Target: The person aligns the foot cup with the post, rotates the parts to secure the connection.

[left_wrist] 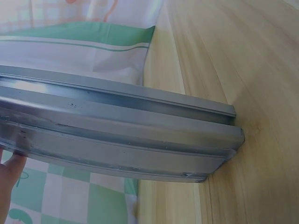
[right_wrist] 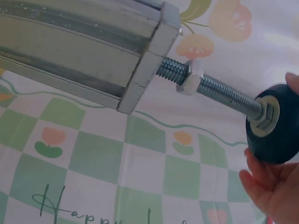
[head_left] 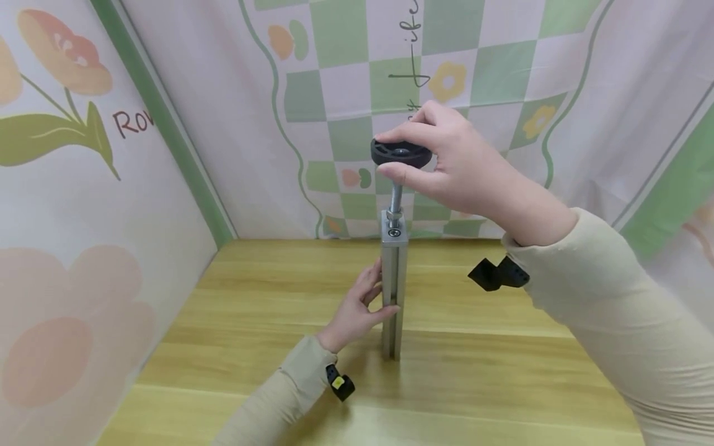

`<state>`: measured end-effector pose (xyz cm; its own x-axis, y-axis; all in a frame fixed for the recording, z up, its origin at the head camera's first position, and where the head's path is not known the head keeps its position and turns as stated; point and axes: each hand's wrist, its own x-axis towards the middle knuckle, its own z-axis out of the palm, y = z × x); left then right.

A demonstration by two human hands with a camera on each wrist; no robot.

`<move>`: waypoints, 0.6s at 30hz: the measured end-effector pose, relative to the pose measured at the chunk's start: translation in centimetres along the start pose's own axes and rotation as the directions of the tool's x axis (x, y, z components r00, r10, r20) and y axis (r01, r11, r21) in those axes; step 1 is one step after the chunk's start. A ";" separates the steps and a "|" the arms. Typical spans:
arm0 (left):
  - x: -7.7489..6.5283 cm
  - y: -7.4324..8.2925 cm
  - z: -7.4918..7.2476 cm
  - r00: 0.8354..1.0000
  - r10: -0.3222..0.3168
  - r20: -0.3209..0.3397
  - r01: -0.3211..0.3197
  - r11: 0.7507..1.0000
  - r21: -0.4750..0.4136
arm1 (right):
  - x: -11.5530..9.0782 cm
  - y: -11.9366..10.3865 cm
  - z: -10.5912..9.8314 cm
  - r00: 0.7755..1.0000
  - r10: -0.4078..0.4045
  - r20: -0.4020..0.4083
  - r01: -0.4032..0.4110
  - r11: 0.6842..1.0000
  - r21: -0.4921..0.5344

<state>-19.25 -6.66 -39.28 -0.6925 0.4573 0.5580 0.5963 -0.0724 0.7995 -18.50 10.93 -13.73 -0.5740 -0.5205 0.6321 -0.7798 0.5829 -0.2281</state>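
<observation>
Black knob [head_left: 403, 153]: at upper centre, atop threaded bolt [head_left: 396, 197]
Metal bar [head_left: 394, 272]: upright at centre, on wooden table [head_left: 491, 365]
Right hand [head_left: 457, 155]: clamps fingers on knob's rim
Left hand [head_left: 355, 313]: clamps fingers around bar

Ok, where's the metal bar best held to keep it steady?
Probably midway up, from the left, thumb across the near face, as the left hand holds it. The metal bar stands upright on the table, long and slim enough to pinch, while its top carries the bolt and black knob, which the right hand grips.
</observation>
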 end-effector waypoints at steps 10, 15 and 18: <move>-0.1 -0.1 0.1 1.000 0.003 -0.020 -0.002 1.000 0.007 | -0.1 0.8 1.0 0.995 0.060 -0.082 -0.059 0.998 0.015; 0.0 0.0 0.2 1.000 0.001 -0.022 -0.001 1.000 0.005 | -0.2 1.0 1.0 0.995 -0.005 -0.099 0.006 1.000 0.019; 0.0 0.0 0.2 1.000 -0.004 -0.018 0.004 1.000 0.003 | -0.2 1.0 0.9 0.994 -0.041 -0.100 0.044 0.999 0.028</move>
<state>-19.17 -6.51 -39.28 -0.7018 0.4416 0.5590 0.5949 -0.0685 0.8009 -19.35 11.04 -14.79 -0.5136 -0.4790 0.7119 -0.8111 0.5418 -0.2206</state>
